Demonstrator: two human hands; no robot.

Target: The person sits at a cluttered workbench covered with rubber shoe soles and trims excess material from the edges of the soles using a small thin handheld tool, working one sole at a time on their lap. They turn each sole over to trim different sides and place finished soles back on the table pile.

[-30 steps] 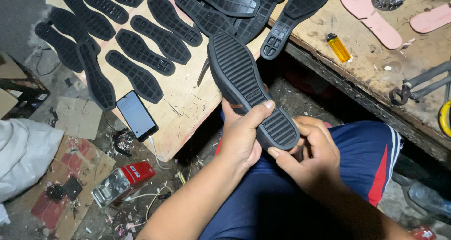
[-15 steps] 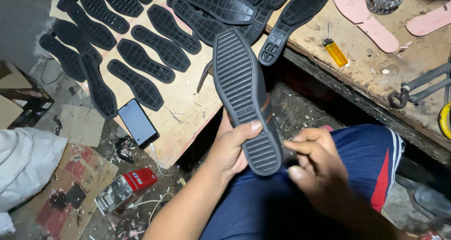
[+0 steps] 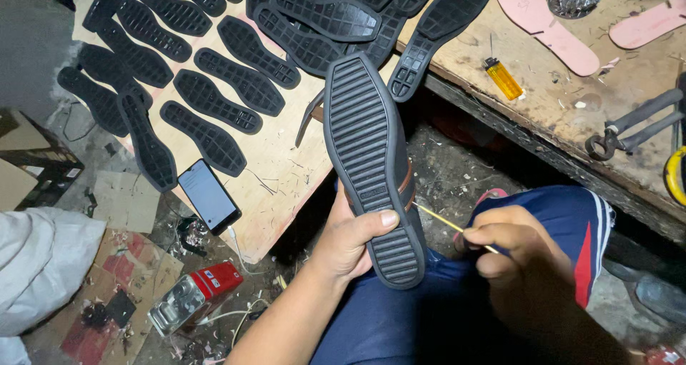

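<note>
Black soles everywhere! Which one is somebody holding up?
The big ribbed sole, already on a shoe, gripped by the left hand. The other black soles lie flat and loose on the board.

Right hand (image 3: 525, 254) has left the shoe (image 3: 371, 165); now pinches a thin stick (image 3: 446, 224).

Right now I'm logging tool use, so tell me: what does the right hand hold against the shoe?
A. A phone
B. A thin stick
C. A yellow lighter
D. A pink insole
B: the right hand pinches a thin stick whose tip meets the side of the shoe, which the left hand grips sole up; the lighter lies on the bench.
</note>
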